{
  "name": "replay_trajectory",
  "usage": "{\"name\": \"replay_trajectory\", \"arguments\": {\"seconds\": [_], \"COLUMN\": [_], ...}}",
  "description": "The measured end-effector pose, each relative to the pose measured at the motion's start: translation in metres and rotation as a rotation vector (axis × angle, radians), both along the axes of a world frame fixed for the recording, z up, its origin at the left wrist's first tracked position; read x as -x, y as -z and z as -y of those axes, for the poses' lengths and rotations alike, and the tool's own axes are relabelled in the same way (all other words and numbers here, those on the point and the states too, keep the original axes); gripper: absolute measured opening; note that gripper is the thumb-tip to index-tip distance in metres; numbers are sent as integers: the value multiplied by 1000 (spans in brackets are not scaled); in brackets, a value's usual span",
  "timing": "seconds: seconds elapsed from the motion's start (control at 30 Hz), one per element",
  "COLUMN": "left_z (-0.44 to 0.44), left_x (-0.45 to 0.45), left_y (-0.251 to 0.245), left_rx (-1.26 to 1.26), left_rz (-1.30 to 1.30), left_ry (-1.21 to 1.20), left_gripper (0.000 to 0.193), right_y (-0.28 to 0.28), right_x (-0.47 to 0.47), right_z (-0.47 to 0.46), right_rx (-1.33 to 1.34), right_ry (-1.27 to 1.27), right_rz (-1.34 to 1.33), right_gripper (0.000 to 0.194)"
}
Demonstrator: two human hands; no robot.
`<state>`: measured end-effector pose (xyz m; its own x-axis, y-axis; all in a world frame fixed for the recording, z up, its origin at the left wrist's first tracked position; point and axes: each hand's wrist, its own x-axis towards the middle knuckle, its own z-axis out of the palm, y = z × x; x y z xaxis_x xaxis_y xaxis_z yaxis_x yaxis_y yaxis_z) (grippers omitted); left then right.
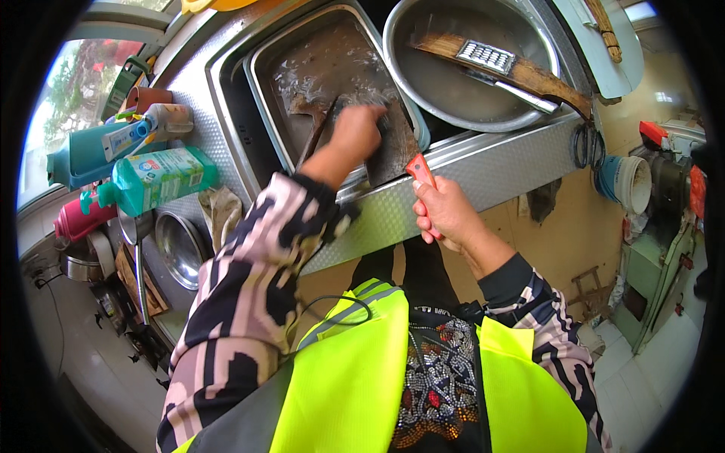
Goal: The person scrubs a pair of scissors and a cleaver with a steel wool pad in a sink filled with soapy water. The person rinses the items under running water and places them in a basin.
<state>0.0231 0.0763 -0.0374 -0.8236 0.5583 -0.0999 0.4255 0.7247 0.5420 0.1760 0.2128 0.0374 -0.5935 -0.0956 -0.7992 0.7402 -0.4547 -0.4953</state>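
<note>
My right hand [453, 212] grips the red handle [422, 172] of a kitchen cleaver. The cleaver's wide dark blade [396, 150] lies flat over the near rim of a rectangular metal basin [261, 54], its far end at the murky water. My left hand [357, 133] is on or just above the blade, blurred, with its fingers curled; whether it holds anything is hidden. Beside it in the basin, a rusty, dark-edged metal tool [314, 116] is partly under water.
A round metal bowl [419, 105] of cloudy water stands to the right; a wooden grater [487, 56] and a metal-handled utensil [527, 96] rest across it. Left on the steel counter [195, 102] are a green pump bottle [161, 175], a cloth [221, 212] and a metal bowl [178, 246].
</note>
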Motion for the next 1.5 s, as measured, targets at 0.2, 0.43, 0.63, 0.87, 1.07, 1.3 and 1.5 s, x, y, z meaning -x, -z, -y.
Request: {"name": "replay_trajectory", "arguments": {"seconds": [0.2,0.43,0.63,0.87,1.07,1.3,1.5], "left_z": [-19,1,1,12,-2,34,22], "left_x": [-23,-23,-37,-45,-43,-62,-16], "left_y": [-27,-33,-34,-44,-42,-57,15], "left_rx": [-183,-160,-311,-230,-323,-202,-293], "left_rz": [55,123,28,108,-54,81,-75], "left_ry": [105,186,297,303,308,325,253], "left_gripper": [37,42,39,46,47,46,49], "right_y": [0,-1,-2,-1,1,-3,-6], "right_x": [2,3,3,0,0,-1,3], "right_z": [2,3,4,1,2,3,1], "right_rx": [-42,-45,-76,-103,-104,-105,-106], "right_ry": [-35,-27,-49,-63,-68,-60,-107], "right_rz": [7,16,-11,-20,-20,-15,26], "right_gripper": [21,19,17,17,16,17,20]}}
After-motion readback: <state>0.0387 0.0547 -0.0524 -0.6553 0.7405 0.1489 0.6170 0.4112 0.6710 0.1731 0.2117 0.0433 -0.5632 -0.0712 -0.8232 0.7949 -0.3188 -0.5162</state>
